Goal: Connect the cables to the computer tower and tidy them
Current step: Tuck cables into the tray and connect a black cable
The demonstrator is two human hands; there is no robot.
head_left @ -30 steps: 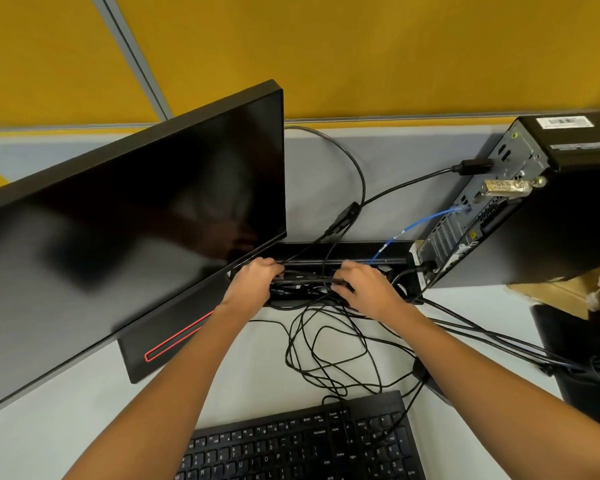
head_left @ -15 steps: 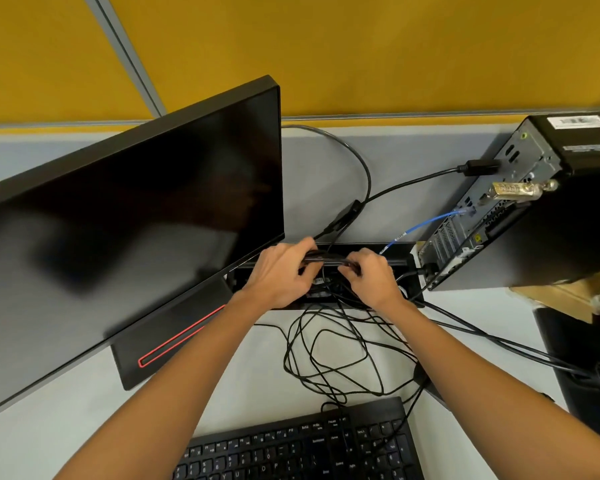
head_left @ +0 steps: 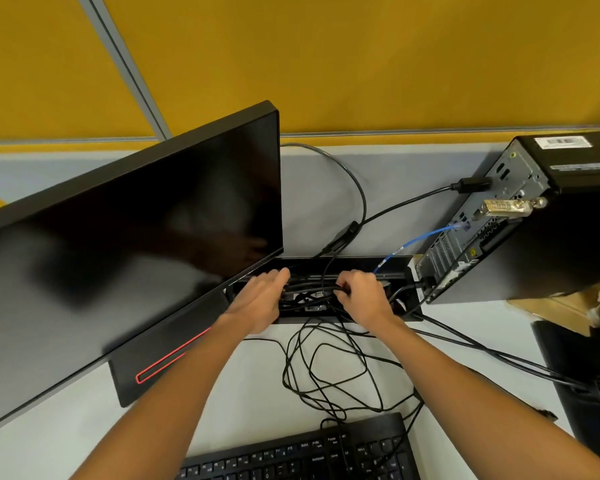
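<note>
The black computer tower (head_left: 548,244) stands at the right with its rear panel (head_left: 465,237) facing me. A black plug (head_left: 471,185), a metal DVI connector (head_left: 510,207) and a blue cable (head_left: 416,240) sit in that panel. A black cable tray (head_left: 361,263) is sunk into the desk beside the tower. My right hand (head_left: 364,296) grips a bundle of black cables (head_left: 312,289) over the tray. My left hand (head_left: 257,299) lies at the bundle's left end with its fingers stretched toward the tray's back edge. A loose tangle of black cable (head_left: 333,372) lies on the desk below my hands.
A large dark monitor (head_left: 118,254) leans in from the left, its base (head_left: 160,362) close to my left arm. A black keyboard (head_left: 309,452) lies at the front edge. A cardboard box (head_left: 568,306) and a black object (head_left: 586,358) sit at the right. Yellow partition behind.
Both hands have sunk a little with the bundle into the tray. My left hand's fingers, curled round the bundle before, now lie straight.
</note>
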